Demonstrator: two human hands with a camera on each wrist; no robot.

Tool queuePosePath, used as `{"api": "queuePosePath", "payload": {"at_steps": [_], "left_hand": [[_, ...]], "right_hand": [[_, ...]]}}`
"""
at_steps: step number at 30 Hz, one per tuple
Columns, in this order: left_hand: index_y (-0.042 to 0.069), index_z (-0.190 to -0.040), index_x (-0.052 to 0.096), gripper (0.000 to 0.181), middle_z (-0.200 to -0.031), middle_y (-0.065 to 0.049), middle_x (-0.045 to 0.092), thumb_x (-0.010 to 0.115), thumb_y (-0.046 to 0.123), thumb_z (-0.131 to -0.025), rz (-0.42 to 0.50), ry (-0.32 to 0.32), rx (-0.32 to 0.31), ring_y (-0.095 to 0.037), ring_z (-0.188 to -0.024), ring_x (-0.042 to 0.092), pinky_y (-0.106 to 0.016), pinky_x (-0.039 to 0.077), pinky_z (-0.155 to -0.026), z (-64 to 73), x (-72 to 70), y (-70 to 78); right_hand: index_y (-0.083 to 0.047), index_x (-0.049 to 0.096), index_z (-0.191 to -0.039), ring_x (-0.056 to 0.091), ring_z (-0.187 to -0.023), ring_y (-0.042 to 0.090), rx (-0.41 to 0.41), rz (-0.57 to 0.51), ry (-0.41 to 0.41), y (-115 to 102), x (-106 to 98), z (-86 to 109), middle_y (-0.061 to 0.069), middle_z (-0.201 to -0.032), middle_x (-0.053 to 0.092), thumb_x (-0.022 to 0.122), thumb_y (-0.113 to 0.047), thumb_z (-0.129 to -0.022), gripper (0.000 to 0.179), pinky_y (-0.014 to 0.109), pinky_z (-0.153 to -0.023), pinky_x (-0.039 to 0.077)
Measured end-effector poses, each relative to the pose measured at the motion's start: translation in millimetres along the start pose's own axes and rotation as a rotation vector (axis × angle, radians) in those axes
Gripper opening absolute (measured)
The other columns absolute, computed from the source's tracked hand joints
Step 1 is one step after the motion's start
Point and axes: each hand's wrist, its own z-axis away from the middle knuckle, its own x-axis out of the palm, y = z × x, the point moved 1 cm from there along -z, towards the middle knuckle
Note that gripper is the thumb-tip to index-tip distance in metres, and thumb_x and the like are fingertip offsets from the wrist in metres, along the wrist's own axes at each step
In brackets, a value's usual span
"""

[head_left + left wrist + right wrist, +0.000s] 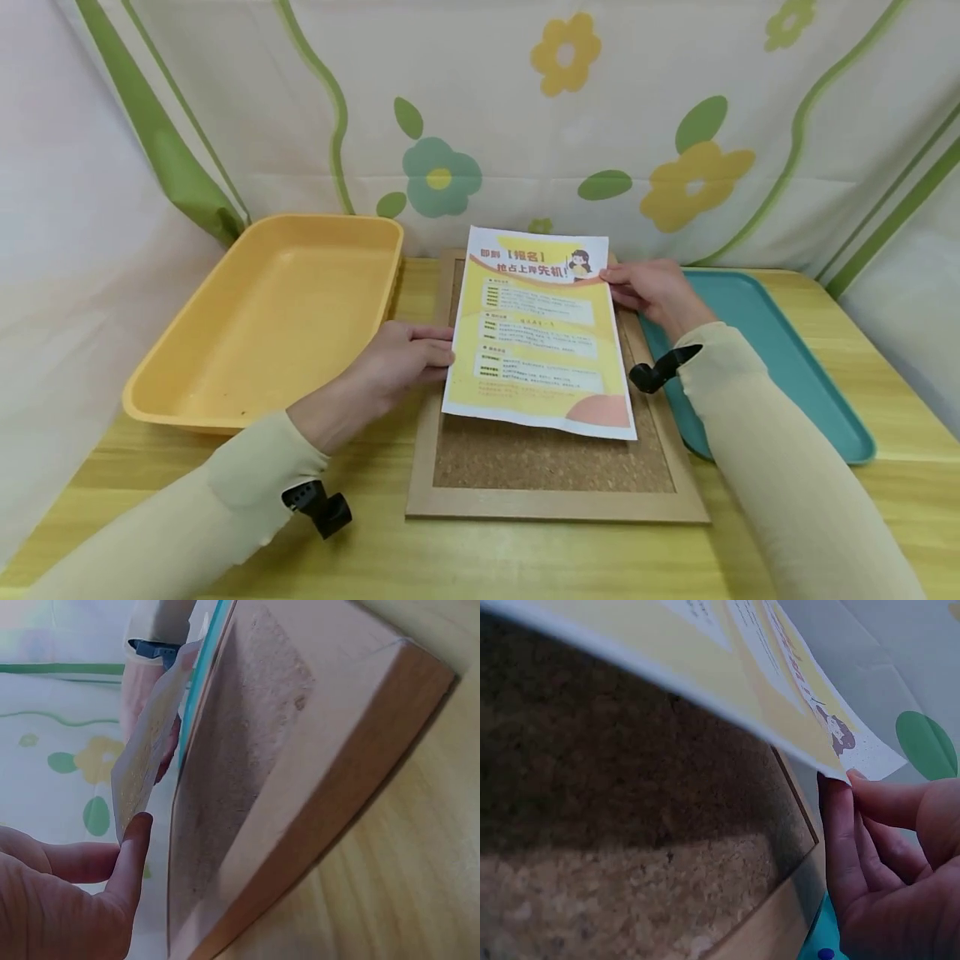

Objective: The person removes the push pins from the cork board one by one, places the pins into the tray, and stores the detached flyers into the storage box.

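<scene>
A yellow printed flyer (536, 333) with a white border hangs above a wood-framed cork board (555, 467). By its left edge my left hand (390, 362) pinches it between thumb and fingers, as the left wrist view shows at the paper's edge (146, 761). On the opposite side my right hand (654, 292) pinches the upper right edge; the right wrist view has thumb and fingers (841, 840) meeting there. In that view a gap and a shadow lie between the sheet and the cork (630, 787). The flyer hides the board's upper middle.
A deep yellow tray (262, 333) stands to the left, close to the board. On the right lies a flat teal tray (795, 367), partly behind my right forearm. A flower-patterned curtain (510, 108) hangs behind the wooden table (525, 562).
</scene>
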Motion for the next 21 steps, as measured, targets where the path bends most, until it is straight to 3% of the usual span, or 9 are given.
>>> {"api": "queuePosePath", "payload": {"at_steps": [2,6,13,19,21], "left_hand": [[-0.004,-0.145,0.061,0.041,-0.140,-0.021,0.069,0.061,-0.001,-0.104,-0.006,-0.005,0.007,-0.022,-0.115,0.073,-0.036,0.061,-0.100,0.4,-0.1,-0.8],[-0.001,-0.147,0.061,0.042,-0.141,-0.019,0.070,0.061,0.002,-0.105,-0.025,-0.015,0.012,-0.021,-0.116,0.074,-0.037,0.061,-0.101,1.1,-2.5,-1.8],[-0.002,-0.151,0.056,0.046,-0.147,-0.020,0.065,0.060,0.002,-0.105,-0.061,-0.006,0.018,-0.020,-0.117,0.073,-0.032,0.061,-0.100,1.2,-23.7,10.3],[-0.004,-0.155,0.049,0.051,-0.152,-0.023,0.060,0.060,0.003,-0.106,-0.063,-0.034,0.022,-0.014,-0.113,0.073,-0.028,0.061,-0.099,2.6,-45.6,19.4],[-0.006,-0.157,0.045,0.054,-0.152,-0.025,0.058,0.060,0.003,-0.106,-0.045,-0.053,0.031,-0.009,-0.108,0.073,-0.025,0.061,-0.095,2.3,-55.4,21.6]], "right_hand": [[-0.007,0.069,-0.137,0.077,-0.069,0.003,0.000,-0.025,0.001,1,1,-0.6,-0.009,-0.073,0.077,0.077,-0.016,-0.099,0.040,0.016,-0.067,0.060],[-0.008,0.062,-0.149,0.076,-0.070,0.003,0.009,-0.060,-0.020,2,2,-0.3,-0.010,-0.074,0.077,0.074,-0.015,-0.101,0.050,0.015,-0.068,0.060],[-0.002,0.048,-0.159,0.076,-0.072,0.002,0.002,-0.125,-0.080,-13,20,3.5,-0.009,-0.074,0.076,0.068,-0.008,-0.103,0.060,0.015,-0.074,0.061],[-0.001,0.054,-0.154,0.076,-0.073,0.004,-0.005,-0.173,-0.076,-20,39,4.5,-0.005,-0.079,0.076,0.069,-0.005,-0.102,0.055,0.016,-0.075,0.062],[-0.003,0.057,-0.153,0.077,-0.074,0.005,0.003,-0.194,-0.070,-22,46,4.2,-0.001,-0.091,0.078,0.070,-0.005,-0.101,0.053,0.017,-0.076,0.062]]}}
